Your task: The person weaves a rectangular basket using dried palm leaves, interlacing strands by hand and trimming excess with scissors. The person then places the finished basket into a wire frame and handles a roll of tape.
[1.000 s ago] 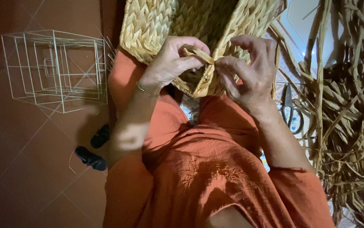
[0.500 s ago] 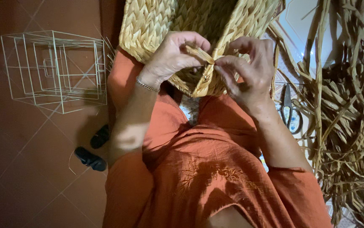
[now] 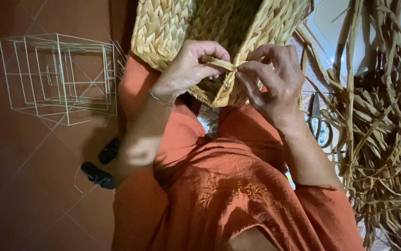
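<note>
Fingers of the left hand point(image 3: 189, 69) and right hand point(image 3: 272, 76) pinch one flat straw strand point(image 3: 219, 62) between them, its long axis running hand to hand, across the corner of the woven basket point(image 3: 172, 28) resting on the lap.

Scissors point(image 3: 319, 118) lie right of the right grip, near loose straw point(image 3: 382, 121).

Dim warm light, dark left side, sharp centre.
</note>
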